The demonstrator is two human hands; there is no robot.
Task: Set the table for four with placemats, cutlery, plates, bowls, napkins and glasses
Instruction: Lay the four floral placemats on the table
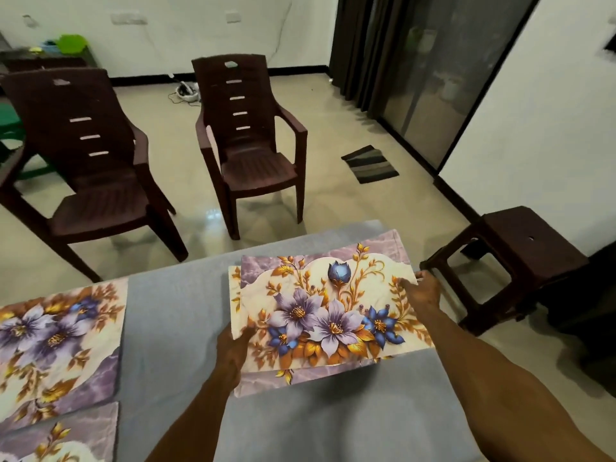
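The top floral placemat (326,311) lies on another placemat (383,248) on the grey counter (176,311). The left hand (233,348) pinches its near-left corner, thumb on top. The right hand (421,290) holds its far-right edge with curled fingers (405,283). Both forearms reach forward. Two more placemats (60,341) lie left of the fingers; two brown chairs (246,135) stand beyond them.

Two dark brown plastic armchairs (90,161) (250,141) stand on a glossy beige tiled floor (333,128) before a far white wall (183,25). Dark curtains (363,41) hang beside a glass sliding door (433,78) at right. A striped mat (369,164) lies near it, and a brown stool (513,261) stands near right.
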